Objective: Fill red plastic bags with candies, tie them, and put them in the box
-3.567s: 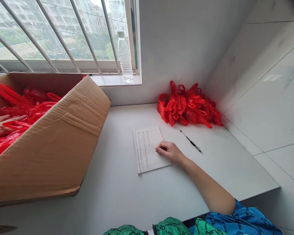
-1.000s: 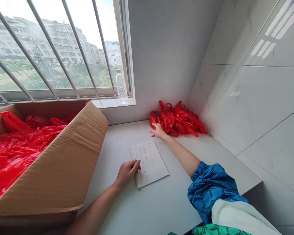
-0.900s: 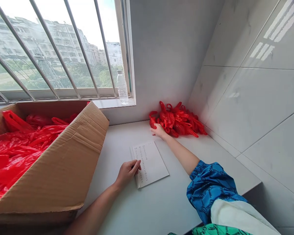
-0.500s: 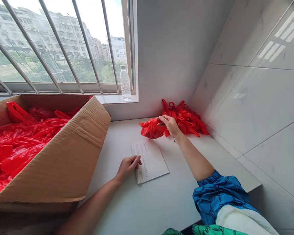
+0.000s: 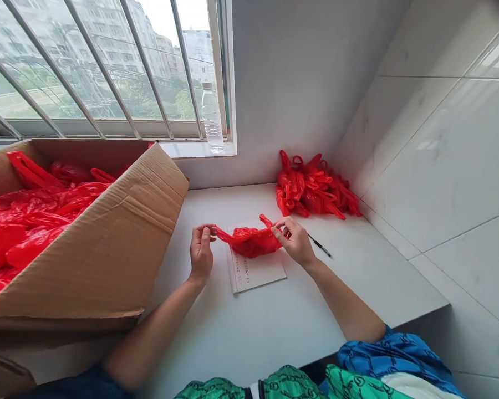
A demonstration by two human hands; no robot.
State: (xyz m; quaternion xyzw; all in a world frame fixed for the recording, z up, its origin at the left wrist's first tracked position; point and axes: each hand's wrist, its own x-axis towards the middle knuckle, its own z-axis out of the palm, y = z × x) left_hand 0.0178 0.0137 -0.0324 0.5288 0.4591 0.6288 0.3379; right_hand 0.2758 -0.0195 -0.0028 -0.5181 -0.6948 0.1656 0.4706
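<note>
Crumpled red plastic carrier bag [image 5: 249, 242] held up between two separated hands, over a white sheet of paper with columns of small print [image 5: 258, 274]; contact with the sheet impossible to tell. Left hand [image 5: 200, 252] pinching the bag's left end between thumb and fingers; right hand [image 5: 294, 241] gripping its right end, near a thin handle loop. Just right of the right hand, a slim black pen [image 5: 319, 245] on the white counter [image 5: 249, 332]. Farther right, in the far corner, a heap of red plastic bags [image 5: 311, 188] against the wall. To the left, an open brown corrugated cardboard box [image 5: 108, 238] packed with more red plastic bags [image 5: 37, 221]. On the far sill, a clear plastic water bottle [image 5: 212, 119] beside a barred window [image 5: 95, 66].
</note>
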